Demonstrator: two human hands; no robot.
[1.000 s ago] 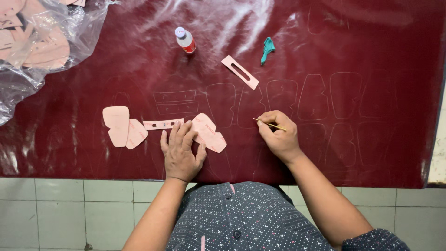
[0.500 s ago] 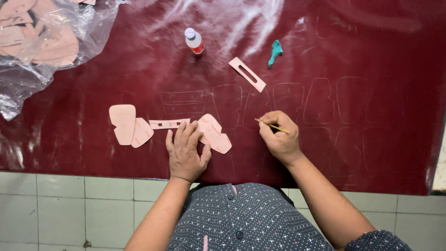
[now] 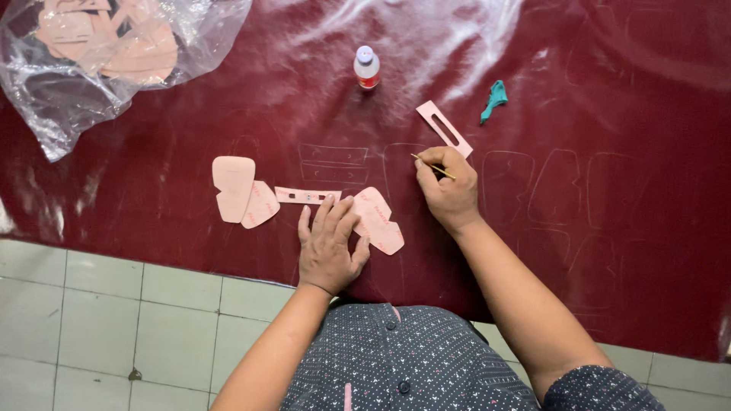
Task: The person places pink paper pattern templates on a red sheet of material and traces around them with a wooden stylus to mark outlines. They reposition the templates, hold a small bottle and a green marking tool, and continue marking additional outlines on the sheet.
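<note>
Left hand (image 3: 329,245) lies flat, fingers spread, beside overlapping pale pink cut-out pieces (image 3: 377,221) on the maroon worktop (image 3: 152,183); right hand (image 3: 449,186) pinches a thin yellow stick (image 3: 434,167) near a slotted pink strip (image 3: 444,129).

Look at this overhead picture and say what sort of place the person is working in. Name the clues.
Probably a small craft or shoe-parts workshop. A dark red sheet marked with traced outlines covers the work surface, pink cut-out pieces lie by the left hand, and a clear bag holds more of them.

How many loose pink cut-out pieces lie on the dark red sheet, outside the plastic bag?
5, perhaps more overlapped: two pieces left, narrow strip, piece beside left hand, slotted piece above right hand.
</note>
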